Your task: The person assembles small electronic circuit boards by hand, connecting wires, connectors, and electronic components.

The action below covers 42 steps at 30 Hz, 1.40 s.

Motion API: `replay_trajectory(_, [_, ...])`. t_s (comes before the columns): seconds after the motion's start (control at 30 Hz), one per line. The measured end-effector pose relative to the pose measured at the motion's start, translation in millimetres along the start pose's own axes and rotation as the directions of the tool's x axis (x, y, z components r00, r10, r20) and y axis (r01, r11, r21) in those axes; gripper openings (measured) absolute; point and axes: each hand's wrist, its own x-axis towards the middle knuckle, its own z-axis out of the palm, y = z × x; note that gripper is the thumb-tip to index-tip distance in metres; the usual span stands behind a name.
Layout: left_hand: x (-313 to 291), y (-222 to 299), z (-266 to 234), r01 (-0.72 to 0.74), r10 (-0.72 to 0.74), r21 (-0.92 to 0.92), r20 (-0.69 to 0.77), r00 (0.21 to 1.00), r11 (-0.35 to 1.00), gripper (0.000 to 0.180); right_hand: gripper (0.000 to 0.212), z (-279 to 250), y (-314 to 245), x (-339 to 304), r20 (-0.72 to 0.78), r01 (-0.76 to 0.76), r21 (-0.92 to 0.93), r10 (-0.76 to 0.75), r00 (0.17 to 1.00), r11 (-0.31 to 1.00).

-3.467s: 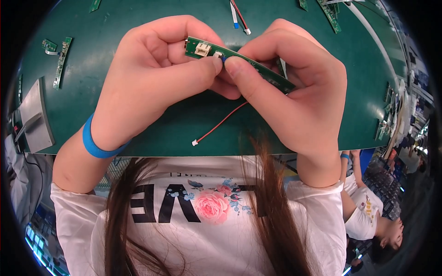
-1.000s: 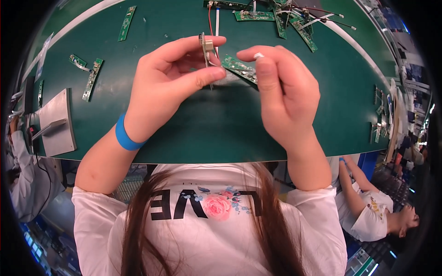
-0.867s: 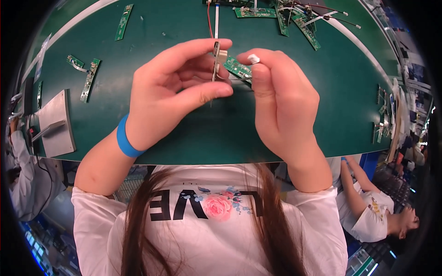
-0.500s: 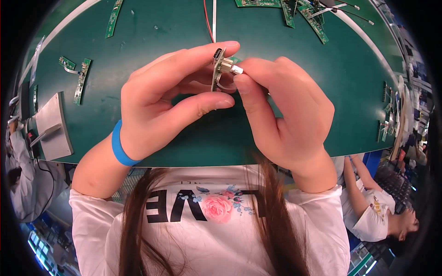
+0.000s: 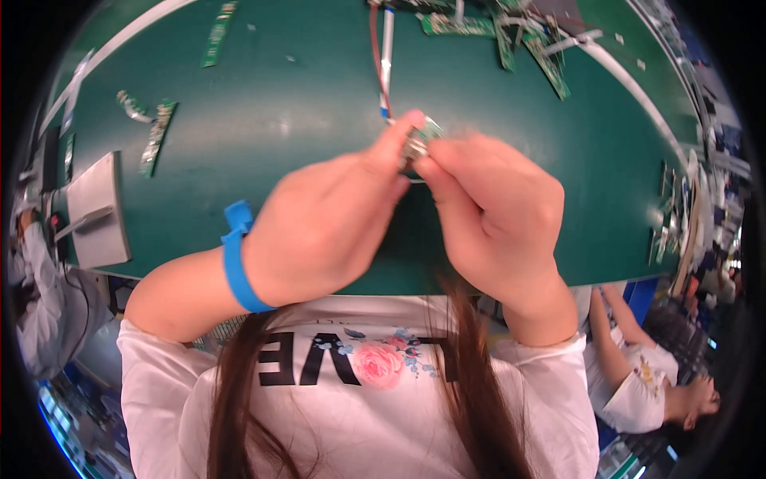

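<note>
- PCB (image 5: 409,157): up off the table, btwn both hands, approx centre of view, seen near edge-on; detail blurred
- pale conn. (image 5: 417,148) on PCB, right at the fingertips; can't tell if fully seated
- L hand (image 5: 323,219): gripping PCB btwn thumb & fingers, back of hand up to cam, index reaching fwd & right along PCB's far side; L forearm in from lower left, elbow out, angled up-right
- R hand (image 5: 503,207): thumb + index pinched on pale conn., other fingers curled under; R forearm steeper, hand tipped inward to the left
- fingertips of both hands nearly meet; motion blur on both
- blue wristband (image 5: 242,267) on L wrist, tied end sticking up
- just beyond hands: white ribbon cable (image 5: 387,60) w/ blue end, red wire (image 5: 375,44) alongside
- green table (image 5: 519,104) under it all
- far R: pile of PCBs (image 5: 459,26), some overlapping
- L side: loose PCB (image 5: 158,137), metal plate w/ handle (image 5: 97,211) near the edge
- 2nd person (image 5: 638,383) off to the right
</note>
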Motion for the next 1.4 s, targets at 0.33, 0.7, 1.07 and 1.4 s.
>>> replay_trajectory(0.33, [1.2, -15.9, -13.7, 0.161, -0.161, 0.017, 0.036, 0.986, 0.987, 0.046, 0.010, -28.1, 17.5, -7.3, 0.137, -0.482, 0.132, 0.465, 0.874, 0.866])
replay_trajectory(0.7, [25.2, -158.6, -94.3, 0.569, -0.519, 0.538, -0.261, 0.814, 0.622, 0.029, 0.031, -211.2, 187.2, -61.0, -0.446, -0.606, -0.624, 0.411, 0.795, 0.494])
replay_trajectory(1.07, [37.2, -21.2, -21.3, 0.484, -0.607, -0.733, 0.123, 0.785, 0.478, 0.031, 0.028, -7.6, 11.7, -1.2, 0.246, -0.519, 0.441, 0.457, 0.855, 0.732])
replay_trajectory(1.4, [26.7, -34.4, -18.7, 0.165, -0.292, -0.468, -0.215, 0.932, 0.868, 0.036, 0.033, -10.6, 18.3, 11.9, 0.489, -0.615, 0.588, 0.375, 0.788, 0.525])
